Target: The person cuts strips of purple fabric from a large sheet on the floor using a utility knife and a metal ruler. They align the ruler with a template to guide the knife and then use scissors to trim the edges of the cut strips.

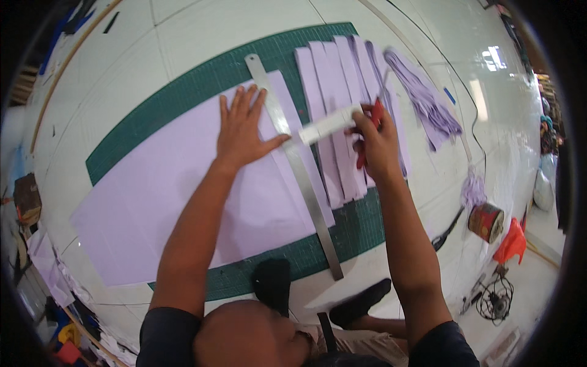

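My left hand lies spread on a large lilac fabric piece, its fingertips and thumb at the edge of a long steel ruler. The ruler crosses the fabric near its right edge, with a narrow margin of cloth beyond it. My right hand is closed round a short white strip with marks and a red-handled tool with a thin metal end. The strip's far end reaches close to the ruler. Below that hand lie several long lilac fabric strips, side by side. The tool's exact kind is unclear.
A green cutting mat lies under the fabric on the tiled floor. Right of it are a gathered lilac bundle, a tin can, a red plastic bag and a small wire fan guard. A dark cable curves along the right.
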Demonstrator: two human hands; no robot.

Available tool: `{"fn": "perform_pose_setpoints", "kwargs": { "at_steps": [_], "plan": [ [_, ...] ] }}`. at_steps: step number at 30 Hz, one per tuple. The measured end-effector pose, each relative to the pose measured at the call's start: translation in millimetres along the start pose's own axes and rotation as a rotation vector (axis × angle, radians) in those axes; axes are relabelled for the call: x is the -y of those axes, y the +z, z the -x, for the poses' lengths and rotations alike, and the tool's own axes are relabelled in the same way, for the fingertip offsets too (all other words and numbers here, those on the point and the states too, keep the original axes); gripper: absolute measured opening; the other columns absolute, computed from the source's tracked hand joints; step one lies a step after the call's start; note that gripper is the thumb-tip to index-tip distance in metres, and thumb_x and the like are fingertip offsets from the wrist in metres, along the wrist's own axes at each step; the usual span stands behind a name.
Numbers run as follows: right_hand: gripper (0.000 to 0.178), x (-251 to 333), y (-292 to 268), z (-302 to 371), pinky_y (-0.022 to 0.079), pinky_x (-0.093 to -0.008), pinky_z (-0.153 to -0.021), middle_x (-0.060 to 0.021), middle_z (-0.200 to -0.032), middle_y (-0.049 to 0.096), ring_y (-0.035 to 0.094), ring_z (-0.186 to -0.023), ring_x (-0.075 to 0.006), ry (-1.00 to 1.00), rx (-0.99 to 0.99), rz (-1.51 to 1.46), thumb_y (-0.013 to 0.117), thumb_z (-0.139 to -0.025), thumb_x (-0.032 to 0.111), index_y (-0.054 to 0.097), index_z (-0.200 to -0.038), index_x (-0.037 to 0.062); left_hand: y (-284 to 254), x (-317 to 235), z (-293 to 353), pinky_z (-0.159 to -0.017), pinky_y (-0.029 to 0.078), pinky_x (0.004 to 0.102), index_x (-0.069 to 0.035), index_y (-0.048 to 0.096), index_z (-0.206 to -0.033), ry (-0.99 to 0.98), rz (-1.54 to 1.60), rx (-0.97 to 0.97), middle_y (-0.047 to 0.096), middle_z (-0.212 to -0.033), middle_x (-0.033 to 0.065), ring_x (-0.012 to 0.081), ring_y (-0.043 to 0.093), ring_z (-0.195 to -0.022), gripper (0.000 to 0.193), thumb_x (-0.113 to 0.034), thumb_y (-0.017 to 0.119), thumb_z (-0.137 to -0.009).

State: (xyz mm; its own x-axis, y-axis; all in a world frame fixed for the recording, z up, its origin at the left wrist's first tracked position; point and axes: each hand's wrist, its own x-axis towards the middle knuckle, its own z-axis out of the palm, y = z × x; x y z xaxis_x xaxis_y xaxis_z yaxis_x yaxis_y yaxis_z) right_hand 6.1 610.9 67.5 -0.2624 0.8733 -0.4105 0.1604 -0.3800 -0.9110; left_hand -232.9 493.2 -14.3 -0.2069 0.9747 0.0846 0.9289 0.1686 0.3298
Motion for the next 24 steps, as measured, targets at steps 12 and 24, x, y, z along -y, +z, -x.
{"fn": "perform_pose_setpoints", "kwargs": {
  "at_steps": [12, 24],
  "plan": [
    [0.032, -124, -111, 161, 0.039, -0.0212, -0.046, -0.0058, -0.089, 0.065, 0.063, -0.068, -0.0089, 0.210, -0.221, -0.012, 0.072, -0.093, 0.021, 0.058, -0.115, 0.0027, -37, 7, -10, -0.122, 0.006, 0.0617, -0.008, 0.029, -0.157, 0.070, -0.021, 0.298, 0.020, -0.163, 0.0207, 0.0408, 0.010, -0.153, 0.136, -0.066, 0.088, -0.049],
    [0.038, -126, -96, 155, 0.051, -0.0283, -0.071, -0.0059, -0.093, 0.065, 0.065, -0.078, -0.0132, 0.147, -0.201, 0.070, 0.075, -0.090, 0.024, 0.060, -0.115, 0.0003, -40, 1, -13, -0.120, 0.009, 0.0650, -0.007, 0.029, -0.156, 0.075, -0.092, 0.342, 0.020, -0.162, 0.0236, 0.0443, 0.013, -0.152, 0.139, -0.061, 0.093, -0.045]
  ]
}}
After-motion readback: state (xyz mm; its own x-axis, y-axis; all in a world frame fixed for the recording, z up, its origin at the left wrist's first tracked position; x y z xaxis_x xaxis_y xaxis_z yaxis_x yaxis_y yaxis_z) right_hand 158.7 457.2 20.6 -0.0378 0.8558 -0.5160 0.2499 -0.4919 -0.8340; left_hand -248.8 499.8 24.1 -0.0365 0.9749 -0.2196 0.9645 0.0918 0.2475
